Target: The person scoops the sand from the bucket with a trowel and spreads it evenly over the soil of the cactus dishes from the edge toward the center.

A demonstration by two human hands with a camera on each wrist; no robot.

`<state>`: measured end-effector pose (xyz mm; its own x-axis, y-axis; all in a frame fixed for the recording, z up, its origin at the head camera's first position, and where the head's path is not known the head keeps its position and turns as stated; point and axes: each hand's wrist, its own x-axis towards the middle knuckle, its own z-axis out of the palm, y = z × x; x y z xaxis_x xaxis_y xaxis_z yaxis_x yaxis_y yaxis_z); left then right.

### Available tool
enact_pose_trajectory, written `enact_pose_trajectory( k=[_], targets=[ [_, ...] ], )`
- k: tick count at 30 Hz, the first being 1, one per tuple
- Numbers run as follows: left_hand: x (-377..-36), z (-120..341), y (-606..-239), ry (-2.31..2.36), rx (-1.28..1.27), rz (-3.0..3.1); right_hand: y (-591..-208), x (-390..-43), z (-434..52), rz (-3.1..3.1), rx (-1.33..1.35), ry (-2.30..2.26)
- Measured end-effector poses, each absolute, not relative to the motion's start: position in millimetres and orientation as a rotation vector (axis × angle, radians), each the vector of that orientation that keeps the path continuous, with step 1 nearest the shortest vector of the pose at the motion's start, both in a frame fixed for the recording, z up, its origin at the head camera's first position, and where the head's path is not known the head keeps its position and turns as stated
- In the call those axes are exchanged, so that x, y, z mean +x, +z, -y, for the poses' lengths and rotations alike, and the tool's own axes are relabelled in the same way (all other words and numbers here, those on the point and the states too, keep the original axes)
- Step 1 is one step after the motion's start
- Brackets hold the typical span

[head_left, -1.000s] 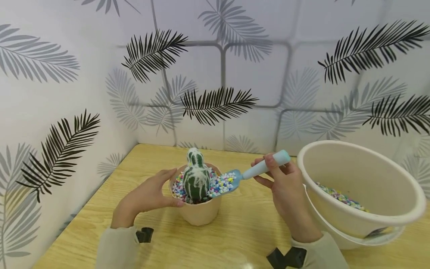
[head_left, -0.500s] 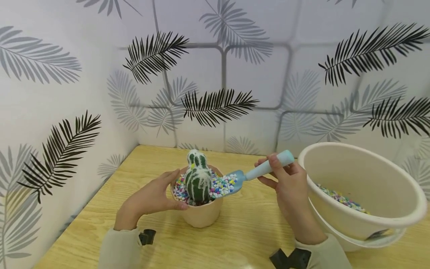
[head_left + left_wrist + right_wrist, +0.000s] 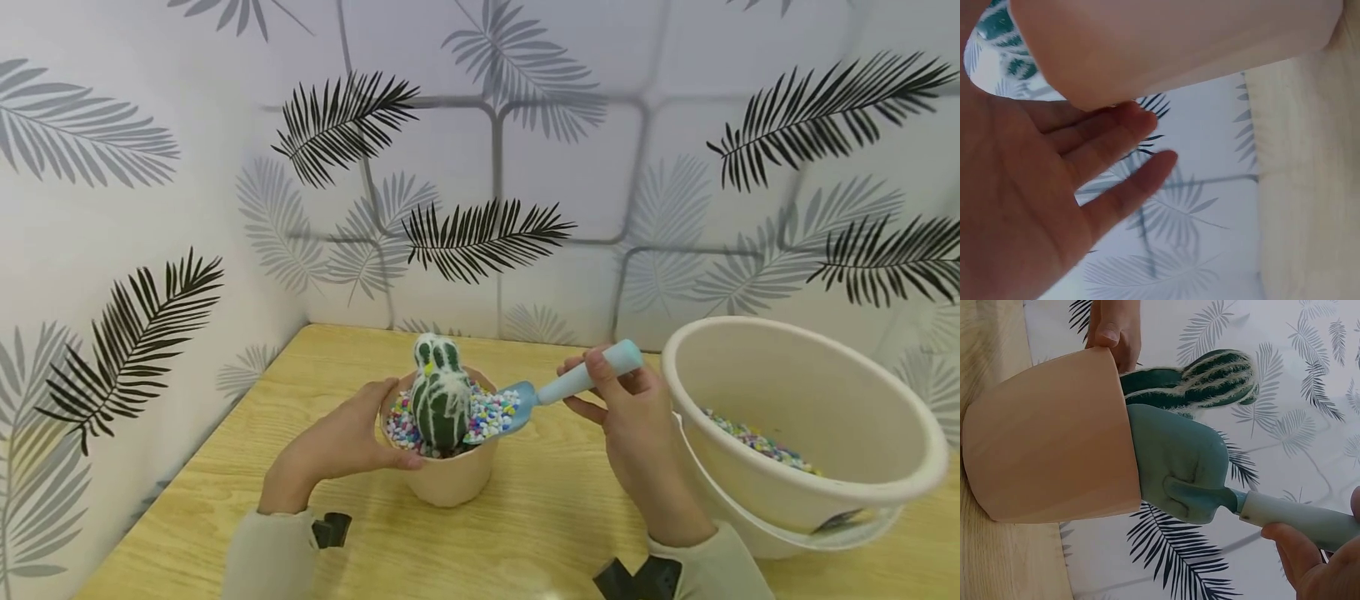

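A green cactus [image 3: 441,408] with white woolly streaks stands in a pale peach flower pot [image 3: 450,482], among multicoloured pebbles [image 3: 402,423]. My left hand [image 3: 341,442] holds the pot at its left rim, thumb in front and fingers behind; in the left wrist view several fingers [image 3: 1125,140] extend along its wall. My right hand [image 3: 633,417] grips the handle of a light blue hand shovel [image 3: 577,382]. Pebbles lie in the shovel's blade, whose tip is over the pot's right rim, close beside the cactus. In the right wrist view the blade's underside [image 3: 1179,462] meets the rim.
A large cream bucket [image 3: 806,400] stands at the right, close to my right hand, with more coloured pebbles [image 3: 761,440] in its bottom. The wooden table [image 3: 540,517] meets a leaf-patterned wall [image 3: 555,167] behind the pot and another at the left.
My right hand and the shovel have shifted slightly right, then back left. Fewer pebbles seem to lie in the blade. The left hand keeps its hold on the pot.
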<state>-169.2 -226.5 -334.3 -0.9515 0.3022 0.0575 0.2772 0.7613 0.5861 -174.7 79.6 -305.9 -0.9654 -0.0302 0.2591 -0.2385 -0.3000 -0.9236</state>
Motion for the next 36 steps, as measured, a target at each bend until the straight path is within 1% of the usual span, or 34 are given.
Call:
enact_pose_trajectory(
  k=[7, 19, 30, 36],
  targets=[
    [-175.8, 234.9, -343.6, 1.007, 0.578, -2.860, -301.7, -174.8, -83.3, 1.718, 0.357, 2.375],
    [-171.1, 223.2, -338.0, 0.839, 0.473, -2.980, -308.3, -172.8, -74.4, 1.742, 0.358, 2.349],
    [-174.7, 238.2, -349.0, 0.968, 0.497, -2.857, -305.4, -170.9, -81.4, 1.745, 0.324, 2.362],
    [-173.2, 234.1, -341.3, 0.911, 0.485, -2.910, -304.5, -171.7, -78.5, 1.757, 0.344, 2.368]
  ],
)
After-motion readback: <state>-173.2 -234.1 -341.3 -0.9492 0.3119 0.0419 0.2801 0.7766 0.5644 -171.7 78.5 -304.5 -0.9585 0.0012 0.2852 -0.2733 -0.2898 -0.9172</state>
